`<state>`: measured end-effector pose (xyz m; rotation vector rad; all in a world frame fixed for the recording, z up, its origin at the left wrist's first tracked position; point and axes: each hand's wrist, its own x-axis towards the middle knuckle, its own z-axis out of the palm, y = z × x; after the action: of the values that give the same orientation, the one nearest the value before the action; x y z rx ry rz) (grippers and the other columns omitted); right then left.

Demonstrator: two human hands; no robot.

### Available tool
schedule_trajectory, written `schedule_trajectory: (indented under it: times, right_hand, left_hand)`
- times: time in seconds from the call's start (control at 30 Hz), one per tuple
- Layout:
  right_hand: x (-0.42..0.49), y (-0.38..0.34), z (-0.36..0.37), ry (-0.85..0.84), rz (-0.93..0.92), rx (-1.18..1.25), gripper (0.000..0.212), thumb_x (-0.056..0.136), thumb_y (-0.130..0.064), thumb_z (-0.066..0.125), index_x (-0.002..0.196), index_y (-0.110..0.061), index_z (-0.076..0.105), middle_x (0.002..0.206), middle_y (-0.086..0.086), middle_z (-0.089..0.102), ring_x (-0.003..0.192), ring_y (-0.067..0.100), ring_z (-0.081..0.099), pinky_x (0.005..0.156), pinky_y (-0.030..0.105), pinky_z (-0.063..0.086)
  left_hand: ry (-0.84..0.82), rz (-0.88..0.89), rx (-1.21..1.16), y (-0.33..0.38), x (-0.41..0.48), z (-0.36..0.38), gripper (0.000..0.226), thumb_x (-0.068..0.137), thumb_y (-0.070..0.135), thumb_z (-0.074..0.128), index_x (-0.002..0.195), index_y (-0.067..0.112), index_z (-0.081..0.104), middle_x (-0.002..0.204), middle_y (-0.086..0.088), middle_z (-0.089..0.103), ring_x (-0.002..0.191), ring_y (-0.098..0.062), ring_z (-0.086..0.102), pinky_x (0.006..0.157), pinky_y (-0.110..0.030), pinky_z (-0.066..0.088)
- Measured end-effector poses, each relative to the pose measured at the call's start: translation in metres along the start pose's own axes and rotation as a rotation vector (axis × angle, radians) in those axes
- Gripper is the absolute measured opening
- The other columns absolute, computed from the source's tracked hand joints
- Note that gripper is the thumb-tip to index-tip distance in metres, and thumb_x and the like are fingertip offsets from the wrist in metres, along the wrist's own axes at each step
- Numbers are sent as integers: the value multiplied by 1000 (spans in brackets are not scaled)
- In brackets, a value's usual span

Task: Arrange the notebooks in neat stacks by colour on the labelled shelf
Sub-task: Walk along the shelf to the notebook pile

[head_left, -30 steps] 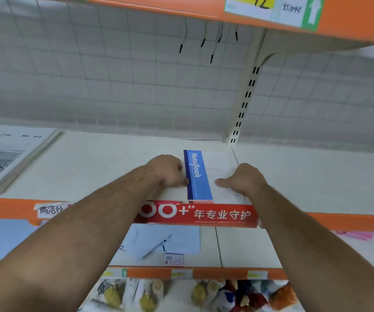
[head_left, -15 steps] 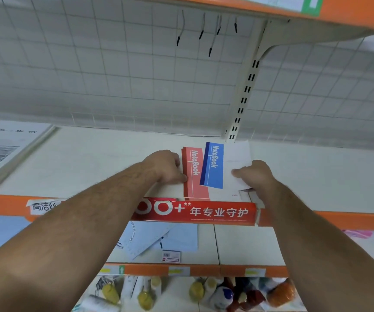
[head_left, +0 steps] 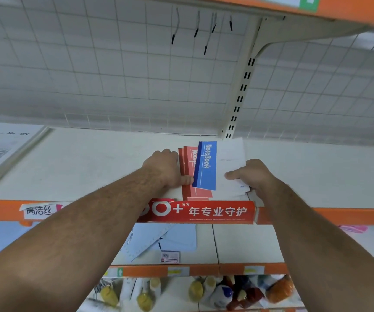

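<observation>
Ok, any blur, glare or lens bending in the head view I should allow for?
Head view: even light, no glare; lettering on the blue-banded white notebook in the right hand reads sharp. Head view edges: wide-angle bending curves the white wire grid panel, the orange upper shelf edge top right is smeared, the coloured bottles below are soft.

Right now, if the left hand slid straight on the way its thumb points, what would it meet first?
The blue notebook: the thumb of the left hand lies on the red notebooks, its tip at the blue cover's edge, seemingly touching.
</observation>
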<state>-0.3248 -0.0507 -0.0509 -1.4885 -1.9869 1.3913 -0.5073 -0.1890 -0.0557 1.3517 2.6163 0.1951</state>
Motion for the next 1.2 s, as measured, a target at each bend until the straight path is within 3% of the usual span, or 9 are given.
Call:
schedule_trajectory:
  times: [0.2, 0.3, 0.4, 0.53, 0.67, 0.83, 0.97, 1.07, 1.2]
  right_hand:
    - [-1, 11, -13, 75, 83, 362, 10, 90, -6, 69, 97, -3, 63, 99, 13, 72, 79, 26, 70, 62, 32, 55]
    - [2, 11, -14, 185, 123, 497, 17, 89, -2, 69, 104, 0, 60, 97, 16, 69, 75, 27, 68, 61, 33, 56]
    - [2, 10, -10, 205, 120, 503, 19, 90, -3, 68, 106, 0, 60, 94, 13, 69, 77, 28, 68, 60, 32, 55]
    - [5, 15, -8, 210, 82, 446, 12, 89, -11, 71, 98, -6, 63, 98, 11, 72, 85, 30, 70, 78, 41, 58]
    - [4, 17, -2, 222, 38, 373, 10, 90, -16, 71, 90, -13, 62, 92, 6, 71, 80, 26, 69, 66, 33, 54]
    - [5, 16, 5, 319, 9, 315, 14, 92, -18, 67, 101, -10, 59, 98, 5, 65, 85, 26, 65, 77, 35, 52]
    - [5, 16, 6, 348, 15, 314, 12, 93, -21, 65, 96, -15, 56, 97, 4, 63, 84, 24, 64, 82, 39, 55]
    - [2, 17, 2, 354, 28, 362, 16, 92, -22, 66, 101, -12, 59, 101, 7, 68, 90, 29, 68, 87, 45, 57]
    - [0, 18, 1, 356, 18, 382, 12, 91, -18, 65, 87, -17, 53, 93, 4, 66, 86, 27, 68, 84, 42, 57]
  left_hand:
    - [-24, 20, -7, 0, -3, -8, 67, 84, 69, 61, 130, 21, 50, 121, -1, 56, 106, -18, 55, 92, -36, 51]
    - [-29, 15, -26, -1, -5, -11, 61, 86, 62, 64, 130, 21, 51, 120, 0, 57, 98, -16, 56, 87, -34, 51]
    - [-34, 19, -11, -1, -5, -11, 61, 86, 59, 65, 132, 22, 51, 123, -1, 57, 96, -17, 56, 87, -34, 53]
    - [-39, 43, 0, -4, -2, -11, 52, 91, 48, 64, 132, 19, 52, 122, -3, 56, 99, -19, 58, 87, -33, 55]
    - [-52, 24, -22, -5, -1, -10, 45, 93, 34, 61, 134, 17, 52, 125, -5, 55, 107, -22, 58, 92, -37, 55]
    - [-132, -38, -152, -4, 1, -16, 50, 86, 55, 68, 119, 20, 56, 116, -1, 66, 94, -20, 65, 85, -31, 56]
    - [-78, -60, -18, 5, 3, -12, 69, 83, 56, 70, 136, 18, 48, 131, -6, 57, 118, -26, 56, 102, -42, 49]
    - [-71, -65, -12, 8, 2, -11, 51, 92, 46, 63, 131, 16, 48, 126, -6, 60, 116, -25, 57, 108, -42, 44]
    - [-48, -92, 17, 12, -1, -9, 44, 96, 41, 57, 131, 15, 50, 129, -7, 60, 116, -27, 58, 111, -42, 40]
